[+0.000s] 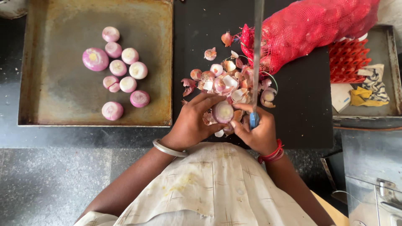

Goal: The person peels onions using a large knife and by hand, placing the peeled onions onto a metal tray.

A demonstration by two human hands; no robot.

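Observation:
My left hand (193, 121) grips a peeled purple onion (222, 112) over the black board (301, 109), fingers curled around its left side. My right hand (258, 133) holds a long knife (256, 54) by its blue handle, the blade pointing away from me, and its thumb touches the onion. A heap of onion skins and cut ends (228, 81) lies just beyond both hands. A silver bangle sits on my left wrist, red bands on my right.
A rusty metal tray (54, 96) at the left holds several peeled onions (121, 69). A red mesh sack of onions (310, 27) lies at the upper right. Another tray (391, 54) at the right holds a red crate, cloth and paper.

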